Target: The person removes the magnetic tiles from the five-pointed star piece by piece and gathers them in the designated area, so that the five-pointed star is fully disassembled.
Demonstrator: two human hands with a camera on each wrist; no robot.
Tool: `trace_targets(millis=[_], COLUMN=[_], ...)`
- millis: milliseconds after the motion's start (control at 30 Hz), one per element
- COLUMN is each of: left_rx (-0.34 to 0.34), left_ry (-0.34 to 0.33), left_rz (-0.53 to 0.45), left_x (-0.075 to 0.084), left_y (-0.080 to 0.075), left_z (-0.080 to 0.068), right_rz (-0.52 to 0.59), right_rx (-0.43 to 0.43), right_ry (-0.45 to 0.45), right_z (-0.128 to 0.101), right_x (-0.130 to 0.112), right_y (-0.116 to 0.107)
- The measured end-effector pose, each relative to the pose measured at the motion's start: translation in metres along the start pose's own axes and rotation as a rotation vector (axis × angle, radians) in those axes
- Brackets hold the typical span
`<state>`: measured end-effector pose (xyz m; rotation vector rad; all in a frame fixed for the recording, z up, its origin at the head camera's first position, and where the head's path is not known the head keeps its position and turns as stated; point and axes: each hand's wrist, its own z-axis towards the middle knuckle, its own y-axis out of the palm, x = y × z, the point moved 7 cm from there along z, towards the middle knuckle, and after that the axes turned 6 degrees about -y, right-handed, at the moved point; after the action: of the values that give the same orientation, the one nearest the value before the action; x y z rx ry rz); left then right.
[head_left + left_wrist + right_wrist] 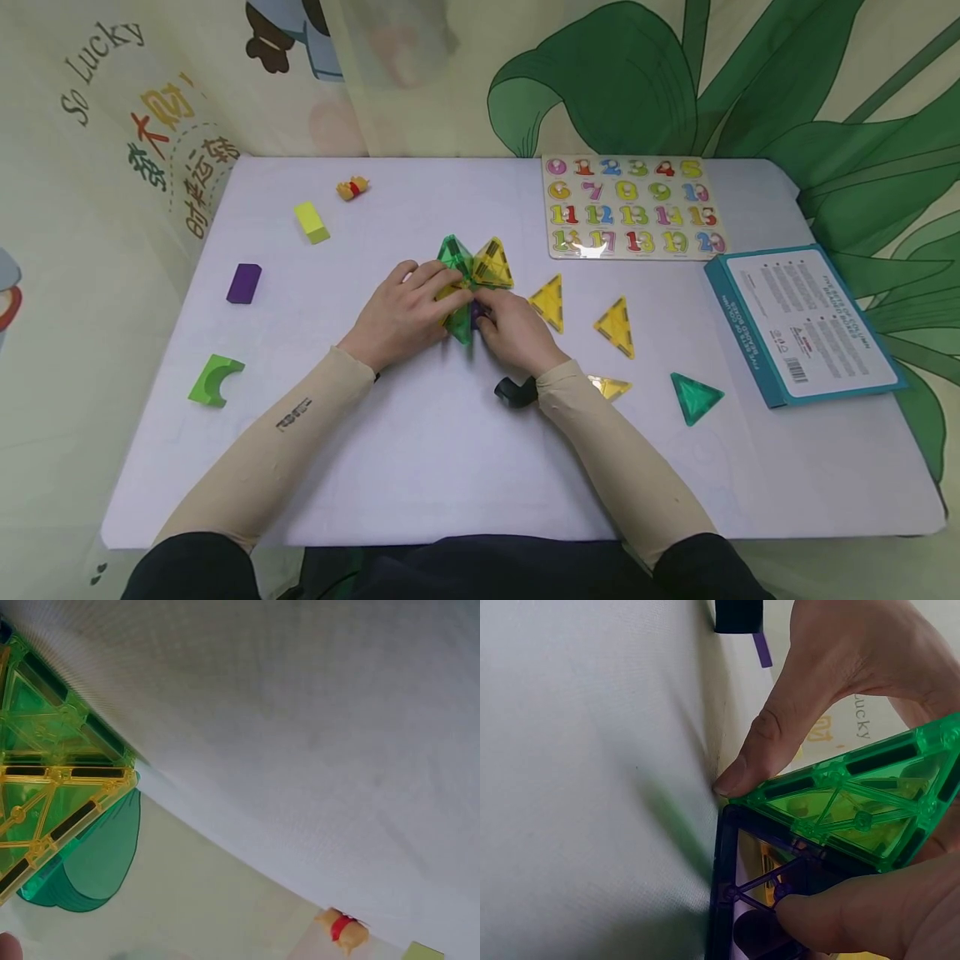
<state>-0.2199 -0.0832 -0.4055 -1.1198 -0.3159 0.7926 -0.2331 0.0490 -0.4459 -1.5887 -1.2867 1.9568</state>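
A small cluster of see-through magnetic tiles stands mid-table, with a green triangle (pixel 452 252) and a yellow triangle (pixel 492 265) at its far side. My left hand (pixel 408 307) grips the cluster from the left; in the right wrist view its thumb lies at the lower corner of a green triangular tile (pixel 862 819). From the other side my right hand (pixel 519 332) pinches a purple tile (pixel 726 855), thumb on its face, its edge meeting the green one. The left wrist view catches a yellow tile (pixel 30 817) edge to edge with a green one (pixel 45 712). The hands hide the cluster's middle.
Loose yellow triangles (pixel 549 302) (pixel 617 327) and a green triangle (pixel 696 397) lie right. A number board (pixel 633 208) and a blue box (pixel 810 325) are behind. Leftward lie a purple block (pixel 243 283), yellow block (pixel 311 222), green arch (pixel 215 381) and small figure (pixel 352 188).
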Motion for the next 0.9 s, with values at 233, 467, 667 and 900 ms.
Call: trace_targets(millis=[233, 467, 667, 900], left_rx=[0.019, 0.023, 0.015, 0.008], left_ry=[0.015, 0.021, 0.013, -0.015], left_rz=[0.026, 0.016, 0.010, -0.058], left_x=[0.002, 0.008, 0.013, 0.018], left_y=[-0.003, -0.011, -0.025, -0.032], left_z=[-0.004, -0.009, -0.016, -0.025], right_rz=[0.005, 0.013, 0.128, 0.188], right_rx=[-0.007, 0.000, 0.006, 0.008], right_ry=[-0.007, -0.034, -0.045, -0.068], right_z=[-0.002, -0.009, -0.018, -0.024], right_x=[-0.003, -0.007, -0.011, -0.019], right_y=[0.002, 0.000, -0.003, -0.001])
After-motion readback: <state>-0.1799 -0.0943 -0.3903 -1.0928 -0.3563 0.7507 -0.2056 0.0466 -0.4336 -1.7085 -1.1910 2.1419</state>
